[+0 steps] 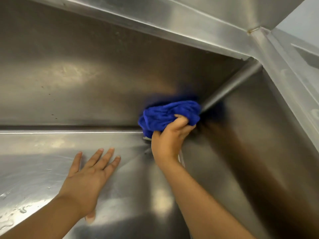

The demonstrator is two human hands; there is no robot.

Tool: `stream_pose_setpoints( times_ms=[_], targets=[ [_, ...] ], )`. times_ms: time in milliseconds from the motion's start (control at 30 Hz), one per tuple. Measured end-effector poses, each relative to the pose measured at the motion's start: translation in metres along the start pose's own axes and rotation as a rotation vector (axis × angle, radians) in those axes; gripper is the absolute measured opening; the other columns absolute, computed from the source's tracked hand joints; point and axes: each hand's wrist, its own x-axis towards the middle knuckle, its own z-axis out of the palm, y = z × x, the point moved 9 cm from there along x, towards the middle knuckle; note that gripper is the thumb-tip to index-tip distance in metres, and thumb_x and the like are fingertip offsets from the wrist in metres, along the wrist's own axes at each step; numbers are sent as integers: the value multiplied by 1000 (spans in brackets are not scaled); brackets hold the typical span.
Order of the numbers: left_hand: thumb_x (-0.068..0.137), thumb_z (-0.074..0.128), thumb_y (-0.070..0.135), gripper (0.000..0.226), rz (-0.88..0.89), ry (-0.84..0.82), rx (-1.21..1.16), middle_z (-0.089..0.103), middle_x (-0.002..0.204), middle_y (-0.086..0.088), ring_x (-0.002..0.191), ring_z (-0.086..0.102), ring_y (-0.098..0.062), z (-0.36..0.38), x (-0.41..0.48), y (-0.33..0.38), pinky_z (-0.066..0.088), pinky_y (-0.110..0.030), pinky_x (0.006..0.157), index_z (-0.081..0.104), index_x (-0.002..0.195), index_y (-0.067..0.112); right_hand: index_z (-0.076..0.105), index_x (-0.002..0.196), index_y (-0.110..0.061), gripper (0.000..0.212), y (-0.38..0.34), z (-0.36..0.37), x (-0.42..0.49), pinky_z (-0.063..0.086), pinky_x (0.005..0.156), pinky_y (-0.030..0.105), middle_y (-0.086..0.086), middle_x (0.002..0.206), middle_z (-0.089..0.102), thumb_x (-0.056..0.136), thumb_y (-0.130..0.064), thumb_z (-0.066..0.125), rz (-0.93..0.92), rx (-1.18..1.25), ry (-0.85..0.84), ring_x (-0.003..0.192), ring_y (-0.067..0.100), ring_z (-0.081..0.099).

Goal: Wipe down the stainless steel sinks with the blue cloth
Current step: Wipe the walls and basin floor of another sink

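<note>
Two hands are down inside the stainless steel sink (pixel 69 75). The right hand (pixel 168 140) curls its fingers round a bunched blue cloth (pixel 164 115), which sits against the sink wall, touching the lower end of the corner seam (pixel 229 87). The left hand (pixel 88 175) lies flat on the steel, fingers spread, left of that seam.

Blue cloth (pixel 170 116), bunched, is pressed into the inner corner of the stainless steel sink (pixel 69 80), low down.
</note>
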Motion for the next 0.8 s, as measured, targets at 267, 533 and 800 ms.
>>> stream_pose_setpoints(
  times_ms=[267, 533, 800],
  targets=[
    [72, 80, 35, 134, -12, 2, -15, -48, 136, 2, 124, -38, -15, -2, 0, 0, -14, -52, 113, -42, 127, 27, 39, 115, -7, 49, -2, -20, 0, 30, 83, 15, 13, 116, 35, 69, 5, 52, 97, 202, -72, 98, 28, 41],
    [73, 80, 39, 133, 2, -39, -17, -49, 133, 2, 130, -39, -19, 2, 2, -1, -14, -52, 113, -43, 124, 27, 40, 113, 0, 48, 10, -3, 4, 32, 92, 21, 22, 126, 34, 70, 8, 59, 100, 62, -108, 103, 39, 46],
    [76, 76, 30, 128, -15, -2, -38, -45, 143, 3, 124, -37, -14, -1, 2, 0, -11, -52, 114, -42, 125, 29, 42, 126, -21, 64, -33, -44, 6, 27, 84, 1, 9, 125, 32, 70, 8, 55, 63, 291, -115, 106, 12, 41]
  ],
)
